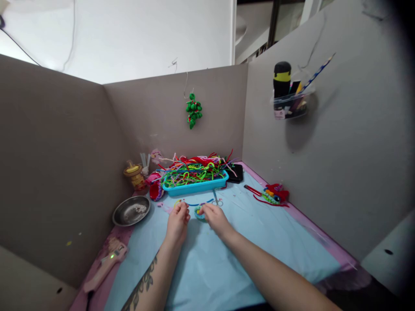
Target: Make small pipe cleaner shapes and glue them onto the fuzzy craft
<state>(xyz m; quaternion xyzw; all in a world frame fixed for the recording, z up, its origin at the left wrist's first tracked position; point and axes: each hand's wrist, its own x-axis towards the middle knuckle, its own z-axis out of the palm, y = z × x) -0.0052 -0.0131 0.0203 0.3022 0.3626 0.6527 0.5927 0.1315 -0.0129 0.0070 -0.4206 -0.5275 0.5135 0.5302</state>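
Head view: L hand (177,218) is curled closed, fingertips together; can't tell if it grips anything. R hand (216,219) has bent fingers over the blue round piece (197,214); can't tell how firm. Piece lies btwn hands, on near side of blue stem (194,204) & scissors (215,198). Prob. best w/ light fingertip pressure, so fuzz doesn't flatten.

Craft workspace with pipe cleaners (194,170)
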